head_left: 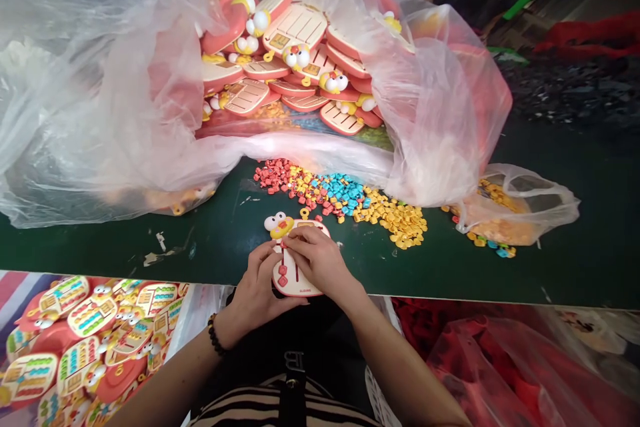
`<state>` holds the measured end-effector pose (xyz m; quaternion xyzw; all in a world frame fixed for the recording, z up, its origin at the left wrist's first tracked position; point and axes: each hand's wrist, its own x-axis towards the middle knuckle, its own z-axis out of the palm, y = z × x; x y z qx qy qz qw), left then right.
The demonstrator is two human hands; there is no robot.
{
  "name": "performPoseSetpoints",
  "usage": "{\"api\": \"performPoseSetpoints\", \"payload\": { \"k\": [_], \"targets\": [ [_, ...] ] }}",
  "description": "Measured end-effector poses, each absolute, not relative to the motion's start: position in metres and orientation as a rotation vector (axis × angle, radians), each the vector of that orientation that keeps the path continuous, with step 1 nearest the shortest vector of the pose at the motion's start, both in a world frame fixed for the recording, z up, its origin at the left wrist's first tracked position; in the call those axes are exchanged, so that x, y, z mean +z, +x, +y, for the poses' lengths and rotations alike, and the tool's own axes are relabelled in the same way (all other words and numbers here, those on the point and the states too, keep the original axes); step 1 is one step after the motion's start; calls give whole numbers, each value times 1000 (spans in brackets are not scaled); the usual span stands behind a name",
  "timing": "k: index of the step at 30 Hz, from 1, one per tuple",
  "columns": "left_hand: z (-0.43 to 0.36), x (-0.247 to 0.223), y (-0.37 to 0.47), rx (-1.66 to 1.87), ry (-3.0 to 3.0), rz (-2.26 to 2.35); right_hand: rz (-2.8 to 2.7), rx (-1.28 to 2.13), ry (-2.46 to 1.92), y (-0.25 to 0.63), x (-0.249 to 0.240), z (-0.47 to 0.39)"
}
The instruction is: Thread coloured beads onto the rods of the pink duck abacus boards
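Facing bead piles (pixel 346 191), left grip (pixel 259 285) clasps toy board (pixel 302 280); right grip (pixel 320 257) pinches red bead (pixel 283 244).

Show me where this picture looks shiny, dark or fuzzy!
In the head view, whitish glare covers the plastic bag; the black pile at right is dim; the red plastic at bottom right looks softer; the left hand and right hand look fairly clear; and a patch of blocky squares hides part of the top right.
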<state>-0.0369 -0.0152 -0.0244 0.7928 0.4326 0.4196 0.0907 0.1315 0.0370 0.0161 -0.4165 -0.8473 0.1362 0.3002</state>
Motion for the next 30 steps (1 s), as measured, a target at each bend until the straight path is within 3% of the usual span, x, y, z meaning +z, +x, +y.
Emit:
{"api": "performPoseSetpoints", "payload": {
  "k": [8, 18, 23, 30],
  "targets": [
    [-14, -18, -36, 1162, 2332, 1302, -2428, 230, -943, 135, 16, 33],
    [-15, -10, -36, 1036, 2476, 1212, -2509, 232, -1193, 188, 20, 89],
    [-6, -12, -30, 772, 2601, 1184, -2267, 39, -1282, 185, 18, 74],
    [-7, -12, -31, 753, 2601, 1173, -2261, -35, -1369, 175, 14, 40]
  ]
}}
